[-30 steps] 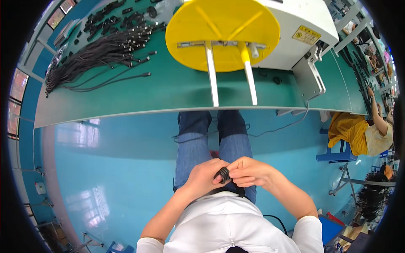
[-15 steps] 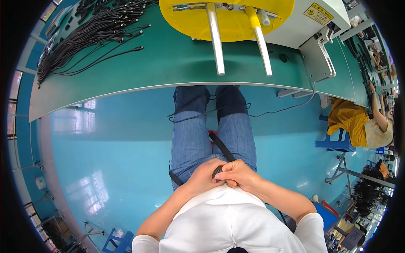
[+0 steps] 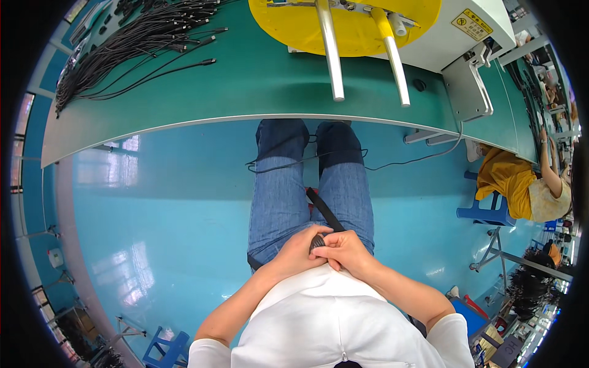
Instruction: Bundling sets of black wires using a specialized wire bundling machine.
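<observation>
Both hands meet at my lap, just in front of my white top. Between them is a small black ribbed piece point(image 3: 316, 242), partly covered by fingers, so its kind stays unclear. My left hand point(image 3: 296, 251) is closed around its left side. With thumb and fingers, my right hand point(image 3: 347, 250) pinches it from the right. A black strap point(image 3: 325, 210) runs over my thigh up to the hands; whether the piece is joined to it is hidden.
Ahead is a green table point(image 3: 245, 92) with a bundle of black cables point(image 3: 141, 46). A white machine point(image 3: 454, 46) has a yellow disc point(image 3: 350, 46) and projecting metal rods. A thin cord point(image 3: 417, 161) crosses my legs. Another person point(image 3: 521, 184) sits at right.
The view has shifted slightly, so the table and machine appear a little higher and further right. Both hands still hold the ribbed piece, with a bit more of it showing.
</observation>
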`<control>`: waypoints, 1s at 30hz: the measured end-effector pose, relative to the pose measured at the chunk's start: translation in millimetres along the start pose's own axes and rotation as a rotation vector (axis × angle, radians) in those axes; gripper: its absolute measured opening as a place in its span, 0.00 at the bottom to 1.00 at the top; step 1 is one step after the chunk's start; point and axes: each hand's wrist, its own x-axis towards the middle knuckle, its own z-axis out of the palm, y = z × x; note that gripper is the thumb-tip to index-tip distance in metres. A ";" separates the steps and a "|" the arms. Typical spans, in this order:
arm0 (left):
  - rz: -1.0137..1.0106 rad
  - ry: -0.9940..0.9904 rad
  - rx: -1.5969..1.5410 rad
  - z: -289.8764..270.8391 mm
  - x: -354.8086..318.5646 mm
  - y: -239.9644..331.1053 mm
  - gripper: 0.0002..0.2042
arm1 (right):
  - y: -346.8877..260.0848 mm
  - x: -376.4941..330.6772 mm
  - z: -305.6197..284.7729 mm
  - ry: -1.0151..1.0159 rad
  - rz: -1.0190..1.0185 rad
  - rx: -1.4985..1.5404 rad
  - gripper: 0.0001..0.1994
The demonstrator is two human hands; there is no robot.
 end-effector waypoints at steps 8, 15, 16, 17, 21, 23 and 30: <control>-0.032 -0.061 -0.130 -14.8 9.4 -3.2 0.22 | -22.7 19.3 -10.0 -0.109 -0.035 0.036 0.08; -0.216 -0.077 -1.130 -39.8 24.7 8.2 0.22 | -94.6 2.6 -8.1 0.056 -0.318 -0.465 0.06; -0.211 -0.085 -1.221 -40.9 26.9 16.6 0.22 | -98.8 0.2 -7.0 0.055 -0.394 -0.506 0.07; -0.208 -0.093 -1.313 -42.2 28.6 21.0 0.22 | -101.6 -1.4 -6.0 0.054 -0.469 -0.546 0.08; -0.116 -0.153 -1.284 -45.9 33.8 20.6 0.23 | -93.4 2.5 5.9 0.102 -0.741 -0.676 0.09; -0.099 -0.176 -1.274 -48.0 37.2 17.7 0.23 | -93.6 2.2 12.0 0.130 -0.842 -0.724 0.09; -0.045 -0.071 -1.288 -42.3 34.6 17.7 0.24 | -98.4 -10.0 18.0 0.114 -0.558 -0.681 0.08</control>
